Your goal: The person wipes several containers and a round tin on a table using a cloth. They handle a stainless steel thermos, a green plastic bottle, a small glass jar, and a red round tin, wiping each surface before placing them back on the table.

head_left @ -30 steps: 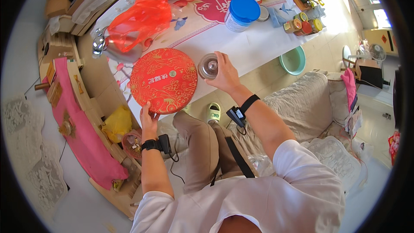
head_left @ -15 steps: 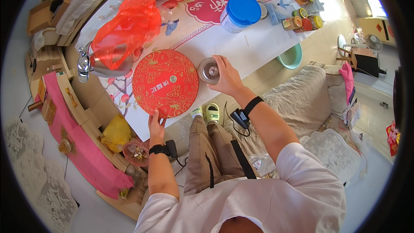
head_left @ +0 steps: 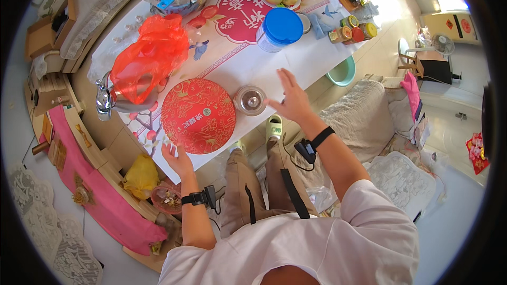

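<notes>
Surface [head_left: 309, 53], white with floral printing, slants from near left to far right. Flat round red box with gold patterning [head_left: 198, 116] lies face up at its near edge, likely for easy reach; circular, no long axis, lettering slanting up rightward. Right hand [head_left: 294, 100]: fingers wide, gripping nothing. Left hand [head_left: 179, 163]: fingers loosely spread by box's near rim, contact unclear. Clear round container, glass or plastic [head_left: 250, 100], just right of box, near right thumb; seemingly upright, top toward camera, presumably base-down for steadiness.
</notes>
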Tool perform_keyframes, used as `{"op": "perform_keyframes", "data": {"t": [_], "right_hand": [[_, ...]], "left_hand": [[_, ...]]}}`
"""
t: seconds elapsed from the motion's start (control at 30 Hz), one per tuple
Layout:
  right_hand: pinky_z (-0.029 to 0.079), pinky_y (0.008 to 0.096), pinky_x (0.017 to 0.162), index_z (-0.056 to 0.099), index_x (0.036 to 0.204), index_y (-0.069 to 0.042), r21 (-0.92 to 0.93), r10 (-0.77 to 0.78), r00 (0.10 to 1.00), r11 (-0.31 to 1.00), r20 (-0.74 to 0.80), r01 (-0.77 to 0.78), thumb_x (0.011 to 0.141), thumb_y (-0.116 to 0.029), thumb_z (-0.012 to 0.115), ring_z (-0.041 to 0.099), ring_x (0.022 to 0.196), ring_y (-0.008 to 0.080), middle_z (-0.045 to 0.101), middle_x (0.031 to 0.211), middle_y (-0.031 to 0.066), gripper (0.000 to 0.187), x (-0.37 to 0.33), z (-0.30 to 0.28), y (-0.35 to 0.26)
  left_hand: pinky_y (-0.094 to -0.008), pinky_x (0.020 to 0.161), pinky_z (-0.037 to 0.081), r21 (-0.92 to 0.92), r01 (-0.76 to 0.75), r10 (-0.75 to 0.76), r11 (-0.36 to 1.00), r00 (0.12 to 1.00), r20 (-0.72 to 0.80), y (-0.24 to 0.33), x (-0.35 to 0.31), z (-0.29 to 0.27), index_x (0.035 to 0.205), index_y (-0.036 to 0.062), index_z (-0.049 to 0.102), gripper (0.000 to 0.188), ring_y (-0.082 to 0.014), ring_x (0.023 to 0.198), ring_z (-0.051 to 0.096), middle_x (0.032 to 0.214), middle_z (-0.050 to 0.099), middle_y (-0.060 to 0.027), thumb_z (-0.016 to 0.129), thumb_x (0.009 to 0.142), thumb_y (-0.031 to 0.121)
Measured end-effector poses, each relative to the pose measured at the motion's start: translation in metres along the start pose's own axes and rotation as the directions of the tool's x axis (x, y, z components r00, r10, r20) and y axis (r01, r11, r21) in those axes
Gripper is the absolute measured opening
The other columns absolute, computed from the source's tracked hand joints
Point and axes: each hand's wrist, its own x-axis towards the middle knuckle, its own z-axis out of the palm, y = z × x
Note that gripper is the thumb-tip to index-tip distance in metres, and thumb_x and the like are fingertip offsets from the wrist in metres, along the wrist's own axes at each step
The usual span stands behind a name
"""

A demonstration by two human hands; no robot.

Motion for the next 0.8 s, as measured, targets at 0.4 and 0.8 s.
{"op": "perform_keyframes", "data": {"t": [0.4,0.8], "right_hand": [[0.057,0.0310,0.068,0.013,0.160,-0.007,0.608,0.333,0.920,0.693,0.208,-0.389,0.073,-0.003,0.079,0.069,0.083,0.0188,0.037,0.156,0.0183,0.109,0.118,-0.052,0.131],[0.056,0.0316,0.071,0.013,0.160,-0.009,0.604,-0.036,0.917,0.763,0.398,-0.232,0.072,0.005,0.072,0.066,0.087,0.0175,0.046,0.147,0.0124,0.107,0.172,-0.045,0.186]], "left_hand": [[-0.0401,0.104,0.044,-0.267,0.328,-0.113,0.906,0.796,0.595,0.199,-0.104,0.312,0.159,0.0026,0.006,0.099,-0.0251,0.136,0.043,0.156,0.034,-0.0189,0.073,0.089,0.024],[-0.0380,0.115,0.035,-0.200,-0.069,0.155,0.977,0.877,0.455,0.158,-0.075,0.410,0.160,0.0072,0.001,0.111,-0.0329,0.144,0.037,0.156,0.035,-0.0210,0.065,0.071,-0.003]]}}
